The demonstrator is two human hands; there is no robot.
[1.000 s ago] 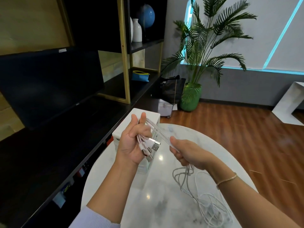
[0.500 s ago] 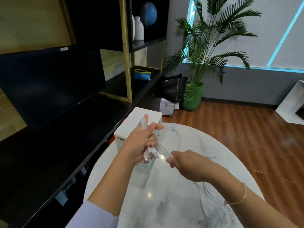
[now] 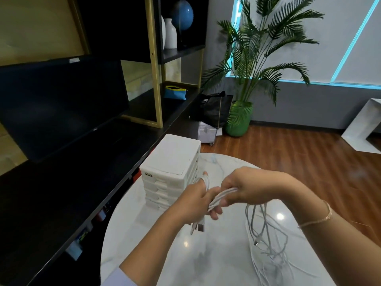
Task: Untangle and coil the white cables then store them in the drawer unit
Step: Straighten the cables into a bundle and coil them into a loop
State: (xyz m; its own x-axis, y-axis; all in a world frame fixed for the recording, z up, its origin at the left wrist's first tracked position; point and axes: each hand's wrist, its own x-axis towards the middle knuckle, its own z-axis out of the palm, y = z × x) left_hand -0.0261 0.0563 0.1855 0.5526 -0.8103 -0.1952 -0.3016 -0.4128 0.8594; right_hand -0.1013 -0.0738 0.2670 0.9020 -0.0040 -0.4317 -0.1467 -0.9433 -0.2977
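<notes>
While both hands clutch white cables (drawer unit near), slack trails right.

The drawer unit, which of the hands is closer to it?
Left. The left hand holds cables right beside the drawer unit's front corner, its thumb nearly against it. The right hand grips the same cables farther out over the table.
</notes>
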